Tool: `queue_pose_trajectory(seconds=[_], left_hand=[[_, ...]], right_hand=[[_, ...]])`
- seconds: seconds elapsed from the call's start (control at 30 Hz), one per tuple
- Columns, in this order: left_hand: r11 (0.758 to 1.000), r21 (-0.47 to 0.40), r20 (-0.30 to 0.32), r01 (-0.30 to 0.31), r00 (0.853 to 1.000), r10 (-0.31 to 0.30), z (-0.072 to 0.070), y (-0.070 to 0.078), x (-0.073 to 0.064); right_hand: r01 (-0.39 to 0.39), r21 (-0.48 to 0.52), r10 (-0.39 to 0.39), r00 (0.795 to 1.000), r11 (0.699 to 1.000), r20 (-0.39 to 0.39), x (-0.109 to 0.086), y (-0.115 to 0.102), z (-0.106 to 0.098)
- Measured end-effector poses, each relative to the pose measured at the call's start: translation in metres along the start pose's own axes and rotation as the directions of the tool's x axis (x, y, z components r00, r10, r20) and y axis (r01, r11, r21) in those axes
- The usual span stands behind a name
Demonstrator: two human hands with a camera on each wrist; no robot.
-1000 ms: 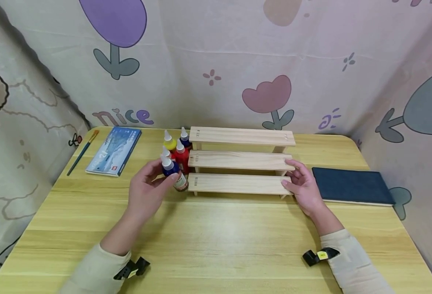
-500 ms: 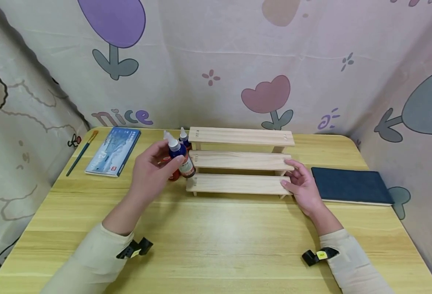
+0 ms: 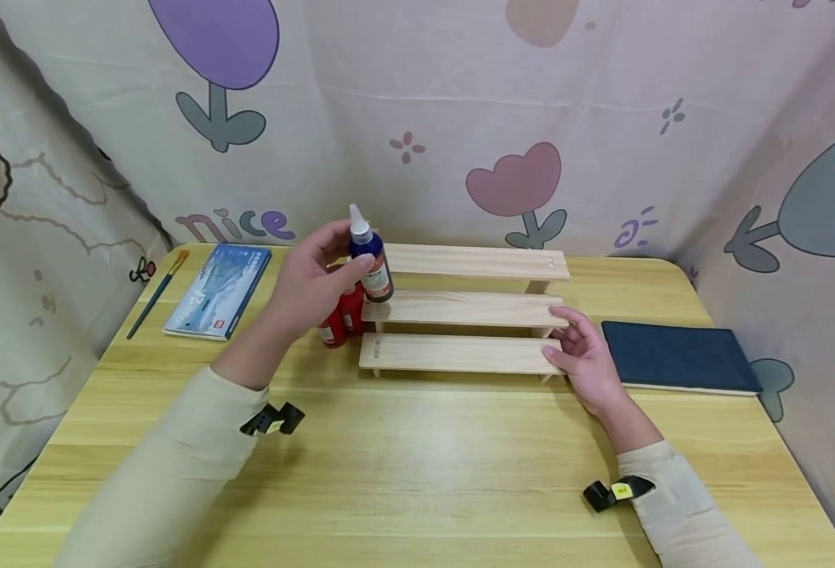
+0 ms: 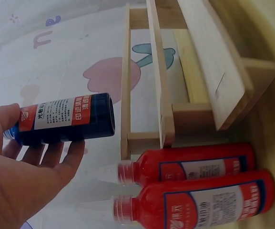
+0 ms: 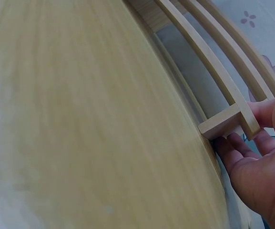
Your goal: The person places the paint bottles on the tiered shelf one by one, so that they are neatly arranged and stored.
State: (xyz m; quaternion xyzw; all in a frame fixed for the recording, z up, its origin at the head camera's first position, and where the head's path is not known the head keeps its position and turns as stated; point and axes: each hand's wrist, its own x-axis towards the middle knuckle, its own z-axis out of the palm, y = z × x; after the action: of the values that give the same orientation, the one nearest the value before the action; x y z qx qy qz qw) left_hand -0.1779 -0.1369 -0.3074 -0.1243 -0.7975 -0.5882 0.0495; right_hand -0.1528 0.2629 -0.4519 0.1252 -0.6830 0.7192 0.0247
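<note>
My left hand (image 3: 318,276) holds a dark blue ink bottle (image 3: 371,267) upright between thumb and fingers, at the left end of the three-tier wooden rack (image 3: 460,355). In the head view the bottle overlaps the left ends of the middle and top boards; its white pointed nozzle faces up. The left wrist view shows the bottle's base raised above the boards. Two red ink bottles (image 4: 199,205) stand beside the rack's left end, partly behind my left hand. My right hand (image 3: 588,359) grips the rack's right end, thumb on the lowest board and fingers at the middle one.
A blue-covered book (image 3: 219,290) and a paintbrush (image 3: 158,293) lie at the table's back left. To the right of the rack rests a dark blue notebook (image 3: 680,356). A patterned cloth (image 3: 403,95) hangs behind the wooden table (image 3: 432,473).
My left hand has lifted the blue bottle and carried it back and right, from beside the lowest board up to the upper boards. The right hand stays on the rack.
</note>
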Motion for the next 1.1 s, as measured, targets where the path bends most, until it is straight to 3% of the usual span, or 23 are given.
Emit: queue_pose_trajectory(seconds=[0.27, 0.47, 0.87, 1.1], left_hand=[[0.999, 0.036, 0.053, -0.030, 0.998, 0.028, 0.000, 0.004, 0.026], [1.000, 0.021, 0.079, 0.008, 0.997, -0.009, 0.005, 0.006, 0.043], [1.000, 0.001, 0.125, 0.013, 0.992, -0.013, 0.018, 0.005, 0.062], [0.999, -0.022, 0.133, 0.047, 0.990, -0.043, 0.020, 0.003, 0.070]], right_hand=[[-0.010, 0.004, 0.010, 1.000, 1.000, 0.000, 0.000, 0.000, 0.000], [-0.008, 0.016, 0.008, 1.000, 1.000, -0.006, 0.000, -0.001, 0.000], [-0.017, 0.008, 0.017, 1.000, 1.000, -0.007, 0.001, 0.000, 0.000], [-0.024, 0.003, 0.024, 1.000, 1.000, -0.010, 0.001, 0.000, 0.001]])
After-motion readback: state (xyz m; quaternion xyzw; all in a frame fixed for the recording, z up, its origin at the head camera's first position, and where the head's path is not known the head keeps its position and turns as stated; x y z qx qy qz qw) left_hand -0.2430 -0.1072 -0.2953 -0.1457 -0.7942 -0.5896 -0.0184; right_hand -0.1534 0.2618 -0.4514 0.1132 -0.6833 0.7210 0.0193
